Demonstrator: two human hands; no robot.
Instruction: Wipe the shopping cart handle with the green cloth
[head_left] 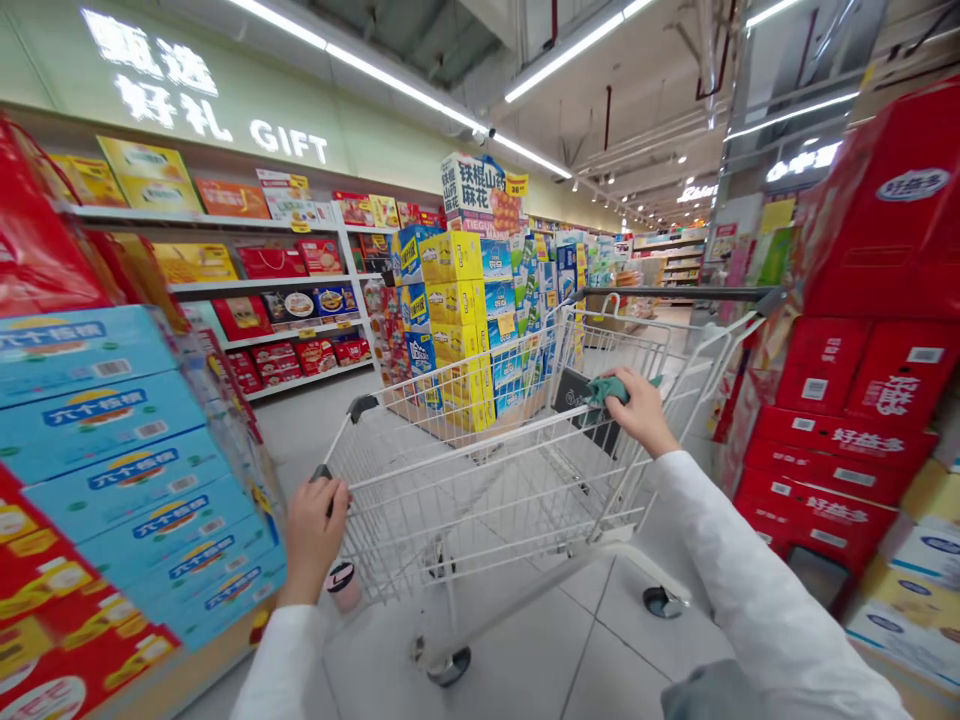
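Observation:
A white wire shopping cart stands side-on in front of me, its basket holding nothing that I can see. My left hand is closed round the dark-capped front corner of the cart, at its left end. On the near top rail, toward the push-handle end, my right hand presses a green cloth against the wire. A dark sign panel hangs on the cart just behind that cloth. The grey push handle is at the far right end, apart from both hands.
Blue cartons are stacked close on my left, red boxes on my right. Beyond the cart rises a display of yellow cartons. A pink cup with a dark lid is on the floor near the cart's left end. Gift shelves line the wall.

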